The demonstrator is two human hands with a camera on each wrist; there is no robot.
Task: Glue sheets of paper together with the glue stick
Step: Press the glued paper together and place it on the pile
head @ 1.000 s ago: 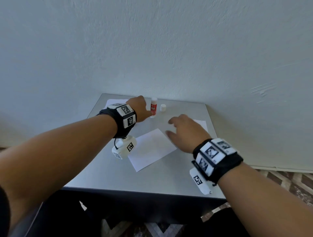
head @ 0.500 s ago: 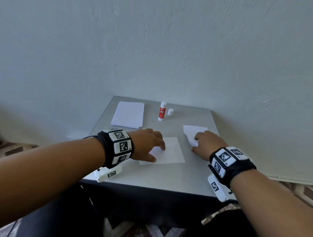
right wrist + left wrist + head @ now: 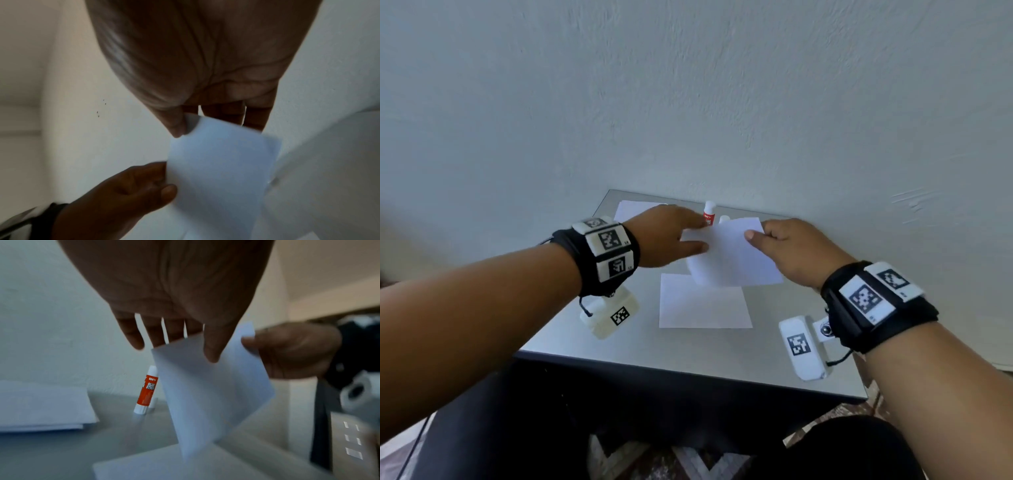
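A small white sheet [image 3: 732, 255] hangs in the air above the grey table [image 3: 688, 349]. My left hand [image 3: 674, 236] pinches its left edge and my right hand [image 3: 784, 250] pinches its upper right corner. The left wrist view shows the same sheet [image 3: 211, 386] with my left thumb [image 3: 213, 347] on its face; the right wrist view shows the sheet [image 3: 220, 168] under my right thumb [image 3: 176, 126]. A second white sheet [image 3: 703, 303] lies flat on the table below it. The red and white glue stick [image 3: 709, 214] stands upright near the wall, its white cap [image 3: 723, 218] beside it.
A stack of white paper [image 3: 633, 209] lies at the table's far left, also seen low in the left wrist view as a paper stack [image 3: 43, 407]. A pale wall [image 3: 688, 102] runs directly behind the table. The table's front edge [image 3: 688, 373] drops to a dark underside.
My right hand has lifted the right sheet off the table and carried it left above the flat sheet. My left hand has left the flat sheet and taken the lifted sheet's left edge.
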